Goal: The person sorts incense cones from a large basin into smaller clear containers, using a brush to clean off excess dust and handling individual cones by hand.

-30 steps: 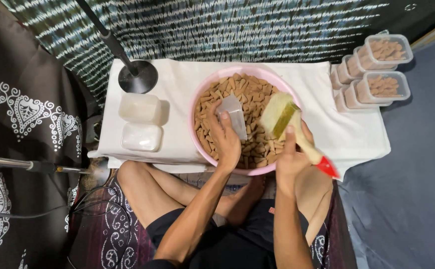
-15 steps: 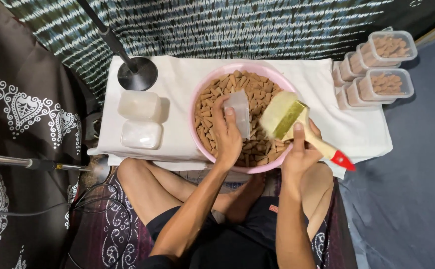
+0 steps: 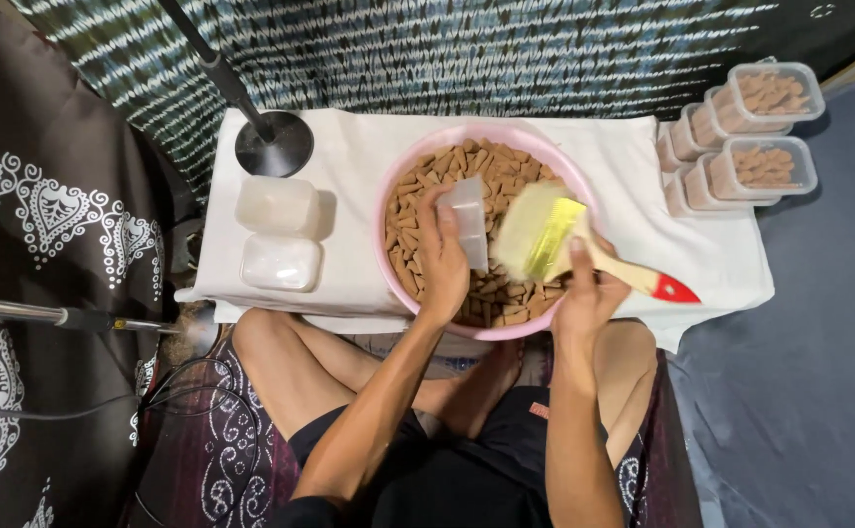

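left hand grip clasps clear container over pink bowl | right hand grip wraps brush

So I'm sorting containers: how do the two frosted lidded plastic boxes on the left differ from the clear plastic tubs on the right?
The two frosted lidded plastic boxes lie flat, side by side, contents hidden; the clear plastic tubs show brown pieces inside. The boxes are two; the tubs are more, overlapping in rows at the table's edge. All rest on the white cloth-covered table, untouched by either hand.
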